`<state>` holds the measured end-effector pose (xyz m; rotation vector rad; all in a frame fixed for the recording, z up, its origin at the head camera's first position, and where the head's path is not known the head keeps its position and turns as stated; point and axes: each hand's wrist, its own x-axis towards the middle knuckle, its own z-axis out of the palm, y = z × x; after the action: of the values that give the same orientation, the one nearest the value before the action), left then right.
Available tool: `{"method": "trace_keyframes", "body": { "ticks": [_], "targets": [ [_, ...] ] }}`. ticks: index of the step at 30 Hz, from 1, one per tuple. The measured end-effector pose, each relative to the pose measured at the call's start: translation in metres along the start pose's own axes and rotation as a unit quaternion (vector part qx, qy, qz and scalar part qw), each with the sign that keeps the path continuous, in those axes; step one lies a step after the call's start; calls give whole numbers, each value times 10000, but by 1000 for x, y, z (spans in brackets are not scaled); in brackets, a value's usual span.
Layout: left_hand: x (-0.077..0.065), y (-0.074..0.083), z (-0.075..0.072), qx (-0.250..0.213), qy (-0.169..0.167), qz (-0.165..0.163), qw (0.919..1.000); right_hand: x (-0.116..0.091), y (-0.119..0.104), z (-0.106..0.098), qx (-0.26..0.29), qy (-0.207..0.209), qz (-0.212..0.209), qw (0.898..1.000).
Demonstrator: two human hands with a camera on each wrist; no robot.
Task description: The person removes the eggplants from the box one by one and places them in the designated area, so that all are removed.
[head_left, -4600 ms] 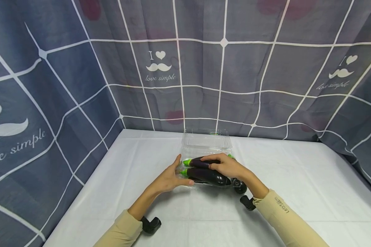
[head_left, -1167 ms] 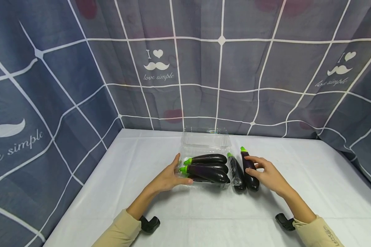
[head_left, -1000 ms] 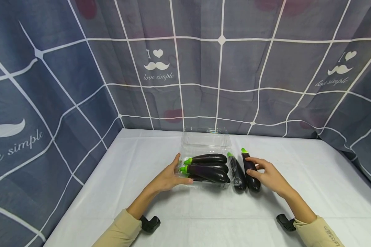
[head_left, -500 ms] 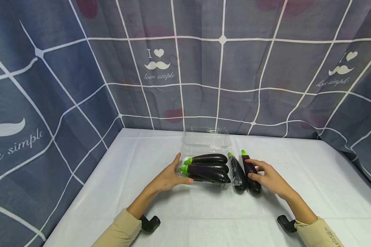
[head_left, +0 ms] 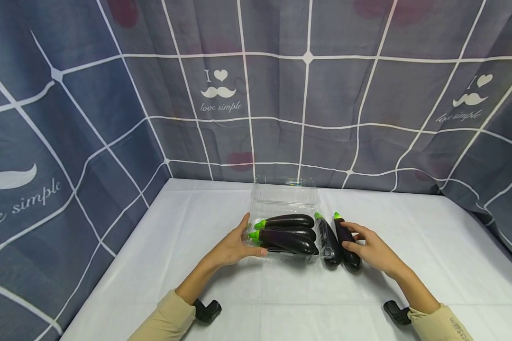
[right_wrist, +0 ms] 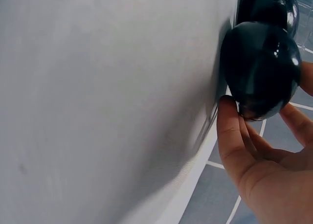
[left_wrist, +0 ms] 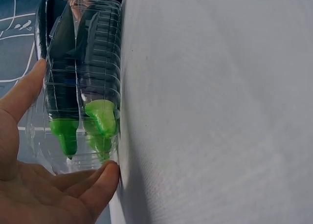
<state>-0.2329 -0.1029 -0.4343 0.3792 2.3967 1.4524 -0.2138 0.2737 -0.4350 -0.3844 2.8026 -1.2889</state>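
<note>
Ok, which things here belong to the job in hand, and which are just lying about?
Seemingly in the job:
open clear box, left hand at its end
eggplants in the box
outer eggplant, held by the right hand
middle eggplant, beside the box

Just around:
white cloth underneath
patterned curtain
black wrist devices

Grey cloth (head_left: 277, 90) walls the head view from 8 o'clock over 12 to 3, bluer at 9, darker and folded at 3. White lines (head_left: 180, 57) grid it, wavering toward the bottom, with white diamonds (head_left: 307, 57) at 1 and 10. Prints (head_left: 218, 92) at 11, 9 and between 2 and 3 show a heart, a moustache and "love simple"; the one at 9 is cut off. Reddish spots (head_left: 240, 160) sit near the centre and toward half past 10 and half past 1. A white, lightly creased table (head_left: 409, 246) spreads from 4 to 8 under soft light.
</note>
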Motion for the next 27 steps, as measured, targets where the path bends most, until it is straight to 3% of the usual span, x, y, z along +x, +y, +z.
{"method": "trace_keyframes", "body": {
  "ticks": [18, 27],
  "targets": [
    [1, 0, 0, -1, -27, 19, 10000, 0, 4, 4, -42, 158, -267, 9995],
    [1, -1, 0, 132, -32, -8, 9999, 1, 4, 4, -95, 205, -109, 9997]
  ]
}}
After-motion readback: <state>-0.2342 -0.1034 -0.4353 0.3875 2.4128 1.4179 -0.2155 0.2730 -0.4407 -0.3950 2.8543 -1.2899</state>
